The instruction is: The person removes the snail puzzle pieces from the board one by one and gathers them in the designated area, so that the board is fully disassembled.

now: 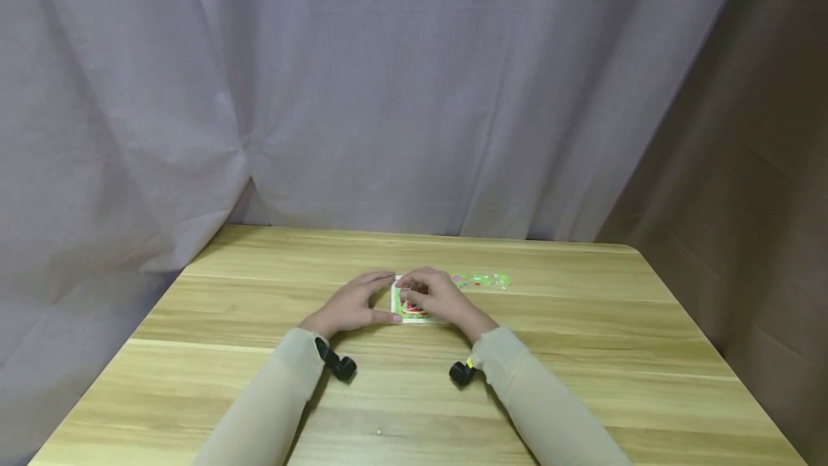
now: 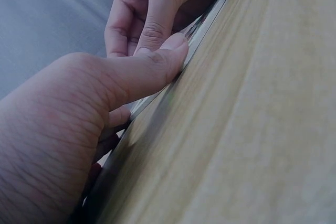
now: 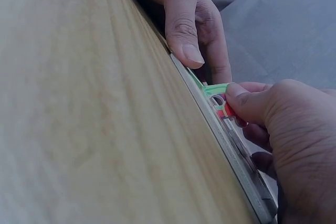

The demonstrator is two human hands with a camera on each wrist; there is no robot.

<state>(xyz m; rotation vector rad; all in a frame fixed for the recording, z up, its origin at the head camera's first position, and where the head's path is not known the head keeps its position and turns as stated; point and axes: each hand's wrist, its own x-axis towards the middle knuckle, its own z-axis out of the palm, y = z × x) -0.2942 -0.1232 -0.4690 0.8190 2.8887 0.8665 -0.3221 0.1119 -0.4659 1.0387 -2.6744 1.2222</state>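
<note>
A small flat board (image 1: 393,302) with a pale rim and a colourful green, red and blue picture lies on the wooden table between my hands. My left hand (image 1: 352,305) spans its left side, thumb along the near edge and fingers at the far one, all fairly straight. Over the picture, my right hand (image 1: 446,298) pinches a thin green and red piece (image 3: 223,104) between thumb and fingertips. In the right wrist view that piece stands tilted up from the board's surface. My right hand hides part of the board.
Several small green, patterned flat pieces (image 1: 481,280) lie on the table just right of the board. The wooden table (image 1: 401,394) ends at a grey curtain (image 1: 388,92) behind it. Black wrist cameras (image 1: 343,368) sit on both sleeves.
</note>
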